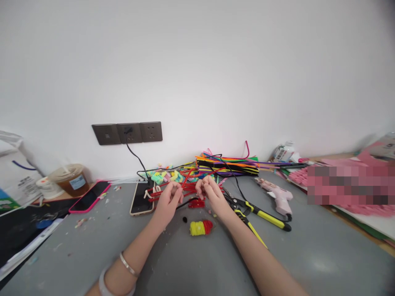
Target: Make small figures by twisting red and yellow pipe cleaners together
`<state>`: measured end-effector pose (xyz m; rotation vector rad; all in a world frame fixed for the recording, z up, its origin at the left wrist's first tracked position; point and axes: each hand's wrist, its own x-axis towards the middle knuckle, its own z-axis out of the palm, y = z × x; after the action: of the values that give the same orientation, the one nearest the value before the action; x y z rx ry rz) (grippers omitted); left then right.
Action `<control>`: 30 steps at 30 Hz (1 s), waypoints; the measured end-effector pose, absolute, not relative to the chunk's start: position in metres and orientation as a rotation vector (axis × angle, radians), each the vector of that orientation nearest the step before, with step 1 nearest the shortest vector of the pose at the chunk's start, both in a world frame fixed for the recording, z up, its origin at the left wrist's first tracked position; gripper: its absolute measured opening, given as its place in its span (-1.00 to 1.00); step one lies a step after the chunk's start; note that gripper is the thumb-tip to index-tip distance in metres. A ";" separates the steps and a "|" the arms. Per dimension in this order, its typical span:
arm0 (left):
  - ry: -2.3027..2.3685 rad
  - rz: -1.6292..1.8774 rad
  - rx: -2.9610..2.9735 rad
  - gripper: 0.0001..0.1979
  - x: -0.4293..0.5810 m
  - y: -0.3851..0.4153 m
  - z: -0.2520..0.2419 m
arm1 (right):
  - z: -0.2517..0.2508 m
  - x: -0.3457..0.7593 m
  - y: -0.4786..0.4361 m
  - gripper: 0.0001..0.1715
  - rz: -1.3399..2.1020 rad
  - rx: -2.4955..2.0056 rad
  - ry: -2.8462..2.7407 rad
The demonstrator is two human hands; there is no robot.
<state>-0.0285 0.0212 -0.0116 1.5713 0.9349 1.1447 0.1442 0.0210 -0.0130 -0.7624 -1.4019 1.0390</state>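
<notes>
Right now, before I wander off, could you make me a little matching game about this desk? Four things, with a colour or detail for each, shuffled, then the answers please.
1. Left hand
2. Roll
3. Pliers
4. Glue gun

A. Pale pink
B. Bangles further up its arm
C. Black and yellow
D. Yellow and red

Pairs: 1-B, 2-D, 3-C, 4-A
</notes>
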 end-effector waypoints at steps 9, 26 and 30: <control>0.946 1.145 1.627 -0.74 -0.030 0.022 -0.017 | -0.011 0.143 0.021 -0.61 1.045 -0.719 -1.400; 0.954 1.328 1.506 -0.69 -0.032 0.029 -0.021 | 0.018 0.114 0.049 -0.65 1.055 -0.766 -1.453; 0.914 1.399 1.311 -0.63 -0.031 0.032 -0.020 | 0.011 0.109 0.054 -0.68 1.115 -0.751 -1.489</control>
<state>-0.0313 0.0317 -0.0199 1.3105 0.9139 1.3989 0.1088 0.0539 0.0114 -0.7511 -1.4887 1.1147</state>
